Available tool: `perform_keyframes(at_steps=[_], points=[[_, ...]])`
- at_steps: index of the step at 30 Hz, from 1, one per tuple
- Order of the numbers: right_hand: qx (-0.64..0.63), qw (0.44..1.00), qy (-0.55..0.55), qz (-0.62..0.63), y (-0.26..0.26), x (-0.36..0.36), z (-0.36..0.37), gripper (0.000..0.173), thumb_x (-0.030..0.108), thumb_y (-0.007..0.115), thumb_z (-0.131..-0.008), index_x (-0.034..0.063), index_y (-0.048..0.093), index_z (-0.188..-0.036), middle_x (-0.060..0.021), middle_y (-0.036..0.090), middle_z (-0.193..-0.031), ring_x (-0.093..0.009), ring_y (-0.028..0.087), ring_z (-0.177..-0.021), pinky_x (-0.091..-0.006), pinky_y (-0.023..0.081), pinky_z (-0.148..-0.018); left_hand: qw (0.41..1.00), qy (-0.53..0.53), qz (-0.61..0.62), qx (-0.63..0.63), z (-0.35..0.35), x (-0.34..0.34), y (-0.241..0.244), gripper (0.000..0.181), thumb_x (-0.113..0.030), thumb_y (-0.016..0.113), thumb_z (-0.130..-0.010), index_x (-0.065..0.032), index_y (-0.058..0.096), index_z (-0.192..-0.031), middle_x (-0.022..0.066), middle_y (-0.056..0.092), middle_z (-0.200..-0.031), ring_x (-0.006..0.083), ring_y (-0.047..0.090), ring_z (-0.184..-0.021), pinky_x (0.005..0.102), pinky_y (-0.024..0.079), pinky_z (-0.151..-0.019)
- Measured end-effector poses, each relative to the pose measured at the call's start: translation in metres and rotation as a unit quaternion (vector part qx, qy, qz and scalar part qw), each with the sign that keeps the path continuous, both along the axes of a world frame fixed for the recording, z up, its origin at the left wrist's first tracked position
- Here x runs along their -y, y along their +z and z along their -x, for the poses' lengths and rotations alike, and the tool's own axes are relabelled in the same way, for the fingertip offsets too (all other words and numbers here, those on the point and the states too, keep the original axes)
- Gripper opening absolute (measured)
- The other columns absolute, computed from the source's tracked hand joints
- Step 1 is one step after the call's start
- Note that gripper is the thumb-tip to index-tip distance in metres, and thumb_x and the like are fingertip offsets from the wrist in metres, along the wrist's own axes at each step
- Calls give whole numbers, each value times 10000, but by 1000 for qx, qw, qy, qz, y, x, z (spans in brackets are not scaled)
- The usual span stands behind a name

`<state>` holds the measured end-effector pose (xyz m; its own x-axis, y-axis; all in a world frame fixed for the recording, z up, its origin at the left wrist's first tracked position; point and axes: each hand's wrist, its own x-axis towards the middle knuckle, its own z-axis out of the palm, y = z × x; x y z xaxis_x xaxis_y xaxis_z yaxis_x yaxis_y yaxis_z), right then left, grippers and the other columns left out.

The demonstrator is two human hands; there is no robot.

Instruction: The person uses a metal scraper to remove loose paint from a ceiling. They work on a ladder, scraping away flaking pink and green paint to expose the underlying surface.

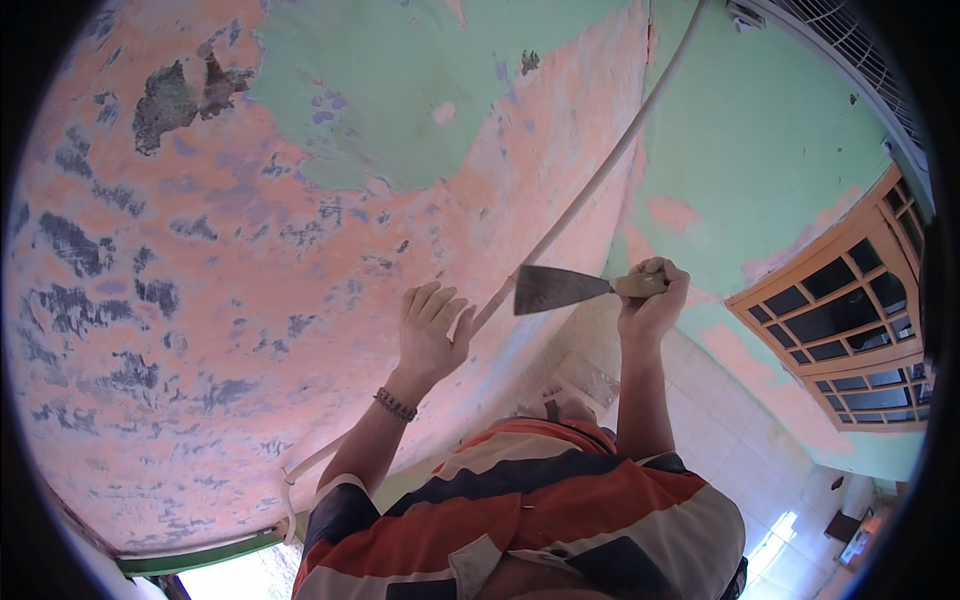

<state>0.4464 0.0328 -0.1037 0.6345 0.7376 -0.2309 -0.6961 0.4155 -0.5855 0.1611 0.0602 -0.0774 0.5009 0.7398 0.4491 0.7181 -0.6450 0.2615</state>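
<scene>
My right hand (654, 304) grips the handle of a wide putty knife (562, 290), its flat metal blade pointing left. Behind the blade's far end, from this view, runs a pale conduit pipe (585, 191) along the wall. My left hand (433, 334), with a beaded bracelet at its wrist, is raised in front of the patchy wall (360, 277). Its fingers are apart and hold nothing; whether they touch the wall or pipe I cannot tell. Pink, green and lilac paint layers show on the wall, with dark scraped spots and a bare grey patch (166, 105).
A green wall (750, 172) meets the patchy one at a corner. On the right is a wooden-framed window (832, 307) with dark panes, below a grille (832, 37). Pale floor tiles (720, 427) lie below. At lower left, a green-edged opening (202, 555) lets in bright light.
</scene>
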Motion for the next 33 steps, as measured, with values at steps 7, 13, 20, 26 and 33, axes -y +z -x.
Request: perform_keyframes(at_steps=[7, 13, 20, 26, 33], points=[[18, 980, 131, -147, 9, -30, 55, 281, 266, 429, -1011, 15, 551, -1041, -80, 614, -925, -198, 647, -784, -311, 531, -654, 815, -16, 380, 437, -58, 2, 1, 309, -216, 545, -966, -13, 567, -1197, 139, 670, -1112, 232, 583, -1106, 383, 443, -929], [87, 922, 370, -75, -33, -8, 110, 257, 149, 504, -991, -30, 527, -1174, -102, 630, -951, -156, 617, -812, -296, 526, -738, 780, -20, 332, 531, -58, -28, 10, 336, -229, 426, -1031, 41, 533, -1198, 151, 690, -1040, 206, 596, -1107, 372, 444, -948], [135, 845, 495, -150, -36, -12, 115, 279, 186, 473, -1005, -20, 514, -1188, -50, 579, -767, -90, 539, -620, -244, 485, -577, 800, -4, 435, 413, -61, -39, 10, 403, -303, 449, -1023, 58, 622, -1069, 139, 691, -997, 160, 638, -956, 314, 496, -874], [78, 855, 497, -130, -42, -41, 98, 275, 205, 453, -1014, -25, 541, -1136, -3, 508, -647, -70, 445, -489, -219, 363, -437, 749, 44, 497, 436, -63, -48, -5, 429, -313, 437, -1028, 66, 629, -1088, 111, 684, -985, 102, 609, -864, 246, 496, -738], [168, 856, 485, -66, -67, -61, 70, 291, 226, 458, -1017, -27, 597, -1053, 44, 390, -562, -43, 370, -476, -201, 304, -428, 746, 46, 471, 469, -68, -59, -26, 346, -261, 511, -1004, 58, 644, -1013, 94, 683, -938, 99, 605, -818, 241, 507, -715]])
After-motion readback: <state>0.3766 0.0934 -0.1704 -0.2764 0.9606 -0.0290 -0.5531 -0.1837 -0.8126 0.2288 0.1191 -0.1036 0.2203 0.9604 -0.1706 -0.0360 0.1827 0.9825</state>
